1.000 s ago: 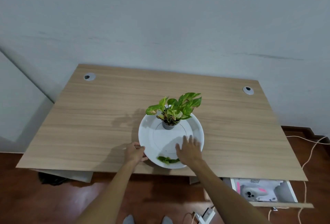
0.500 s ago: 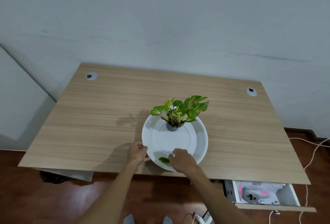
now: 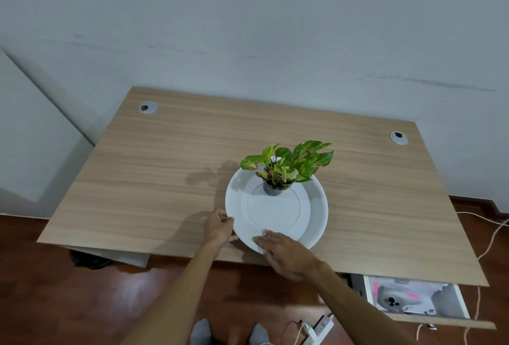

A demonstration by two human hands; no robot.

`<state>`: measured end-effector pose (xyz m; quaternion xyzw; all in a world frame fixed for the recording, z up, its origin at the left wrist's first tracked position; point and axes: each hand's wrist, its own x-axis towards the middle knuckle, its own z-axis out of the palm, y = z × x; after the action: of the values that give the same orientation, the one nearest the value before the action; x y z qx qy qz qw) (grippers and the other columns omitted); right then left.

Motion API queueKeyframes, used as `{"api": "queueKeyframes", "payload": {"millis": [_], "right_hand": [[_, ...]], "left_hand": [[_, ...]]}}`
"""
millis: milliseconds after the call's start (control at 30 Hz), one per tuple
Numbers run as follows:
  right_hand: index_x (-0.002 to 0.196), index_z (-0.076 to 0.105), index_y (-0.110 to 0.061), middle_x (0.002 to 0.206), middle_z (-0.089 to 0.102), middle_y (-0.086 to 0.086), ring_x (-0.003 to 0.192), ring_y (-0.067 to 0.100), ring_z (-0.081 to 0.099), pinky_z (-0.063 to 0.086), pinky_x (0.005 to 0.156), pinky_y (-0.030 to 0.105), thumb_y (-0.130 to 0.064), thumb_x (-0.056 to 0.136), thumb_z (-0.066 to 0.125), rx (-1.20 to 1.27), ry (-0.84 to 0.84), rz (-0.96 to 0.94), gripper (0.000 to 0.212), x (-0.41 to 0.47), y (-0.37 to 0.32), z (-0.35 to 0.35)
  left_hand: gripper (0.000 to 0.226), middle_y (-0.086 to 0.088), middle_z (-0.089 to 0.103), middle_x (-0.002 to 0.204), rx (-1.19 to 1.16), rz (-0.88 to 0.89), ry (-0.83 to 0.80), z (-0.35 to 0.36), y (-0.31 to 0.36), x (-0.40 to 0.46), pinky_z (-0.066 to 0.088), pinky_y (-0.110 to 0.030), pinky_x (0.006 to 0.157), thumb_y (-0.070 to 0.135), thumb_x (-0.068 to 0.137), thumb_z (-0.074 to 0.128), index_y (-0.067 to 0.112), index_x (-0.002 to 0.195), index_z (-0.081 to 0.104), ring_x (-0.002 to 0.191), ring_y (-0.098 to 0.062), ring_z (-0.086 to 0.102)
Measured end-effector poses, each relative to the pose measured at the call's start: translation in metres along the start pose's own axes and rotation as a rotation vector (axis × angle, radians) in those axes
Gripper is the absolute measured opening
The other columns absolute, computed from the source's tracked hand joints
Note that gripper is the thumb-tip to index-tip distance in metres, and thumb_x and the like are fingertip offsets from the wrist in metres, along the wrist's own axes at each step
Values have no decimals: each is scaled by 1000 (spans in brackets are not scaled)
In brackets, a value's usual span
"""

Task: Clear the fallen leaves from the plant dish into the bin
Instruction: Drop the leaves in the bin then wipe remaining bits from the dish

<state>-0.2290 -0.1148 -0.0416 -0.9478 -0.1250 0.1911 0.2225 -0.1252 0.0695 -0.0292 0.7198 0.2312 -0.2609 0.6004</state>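
Observation:
A round white plant dish [image 3: 311, 207] lies on the wooden desk [image 3: 165, 179], near its front edge. A small dark pot with a green leafy plant [image 3: 286, 165] stands at the dish's far side. My left hand [image 3: 219, 227] grips the dish's left rim. My right hand [image 3: 283, 252] lies over the near rim, fingers curled over green fallen leaves [image 3: 255, 238]; only a small green tip shows by the fingertips. No bin is in view.
An open white drawer [image 3: 451, 303] with papers and a pale object juts out under the desk's right front. A power strip [image 3: 319, 326] and cables lie on the brown floor. My feet in grey socks [image 3: 201, 331] stand below.
My right hand slid from flat on the dish back to the near rim and closed over the leaves, which are now almost hidden. My left hand stays on the rim.

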Motion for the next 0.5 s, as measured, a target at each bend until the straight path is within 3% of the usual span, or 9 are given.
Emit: {"api": "queueKeyframes", "payload": {"millis": [100,233,367,500], "right_hand": [[148,40,-23,156,37,-7,146,8,25,21,121,28,-24,102,34,109,75,57,47,0,1,-8],[128,61,-23,133,61,-3,121,13,53,41,105,28,-11,93,40,194,84,105,43,-3,-3,-10],[129,63,-22,132,61,1,120,16,54,40,106,27,-7,91,39,182,41,145,47,-2,5,-6],[126,65,-23,128,63,1,115,18,55,44,102,34,-2,89,39,160,131,138,49,9,7,-16]], "left_hand": [[11,-2,54,91,-6,-3,0,1,1,-2,59,-40,73,0,92,53,6,102,53,94,-26,61],[11,-2,54,90,3,5,-12,0,2,-3,59,-38,72,0,93,52,5,102,53,87,-22,61],[11,-1,55,90,9,8,-15,1,1,-2,59,-38,72,0,93,53,6,103,53,84,-20,63],[12,0,54,89,11,11,-14,1,1,-1,59,-37,71,1,93,53,5,104,52,91,-25,63]]}}
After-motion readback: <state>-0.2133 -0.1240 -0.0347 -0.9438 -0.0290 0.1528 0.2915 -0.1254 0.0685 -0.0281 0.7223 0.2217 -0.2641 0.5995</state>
